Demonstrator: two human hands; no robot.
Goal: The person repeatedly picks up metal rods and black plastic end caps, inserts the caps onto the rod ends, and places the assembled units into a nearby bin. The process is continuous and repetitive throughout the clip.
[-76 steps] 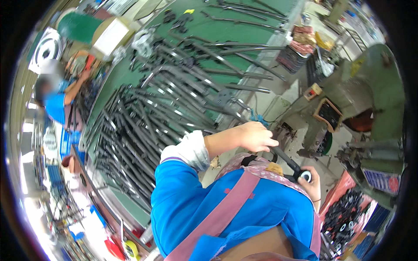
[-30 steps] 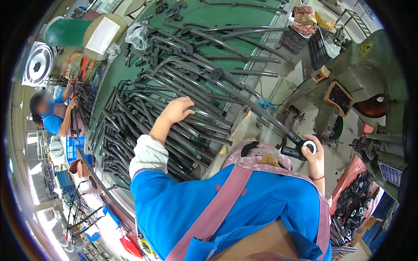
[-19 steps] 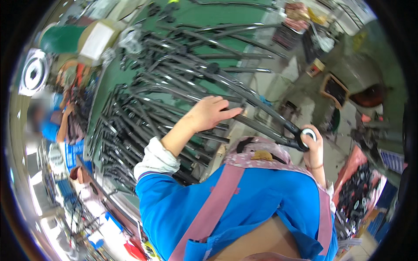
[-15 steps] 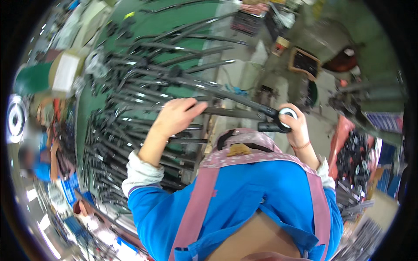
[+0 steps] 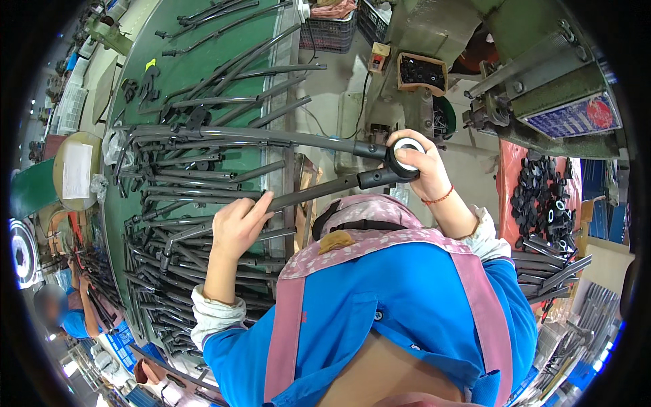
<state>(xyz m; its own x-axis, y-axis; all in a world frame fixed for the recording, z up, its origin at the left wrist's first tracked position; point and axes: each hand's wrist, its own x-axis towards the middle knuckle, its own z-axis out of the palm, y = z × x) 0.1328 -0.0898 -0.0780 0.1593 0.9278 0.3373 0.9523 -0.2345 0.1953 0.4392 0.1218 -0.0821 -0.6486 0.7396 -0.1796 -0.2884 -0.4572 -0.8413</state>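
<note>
My right hand (image 5: 424,166) is closed around the round hinge joint of a black tube frame (image 5: 319,190), with the thumb pressed on the white ring (image 5: 407,153) of the joint. Two tubes run leftward from this joint and spread apart in a narrow V. My left hand (image 5: 239,224) is closed on the nearer tube, its fingertips at the tube's upper side; part of the tube is hidden behind the hand. The farther tube (image 5: 298,138) reaches out over a pile of similar black tubes (image 5: 196,254) on the green table (image 5: 224,51).
At the right, black round parts (image 5: 542,183) and short tubes lie on a red sheet (image 5: 508,197). A green machine (image 5: 559,95) stands beyond, near a box of small black parts (image 5: 422,71) and a black crate (image 5: 330,32). Another person (image 5: 81,315) works at far left.
The two tubes have swung wider apart at the joint. My left hand has moved nearer to me, and my right hand with the joint sits farther left in view. The whole view has shifted.
</note>
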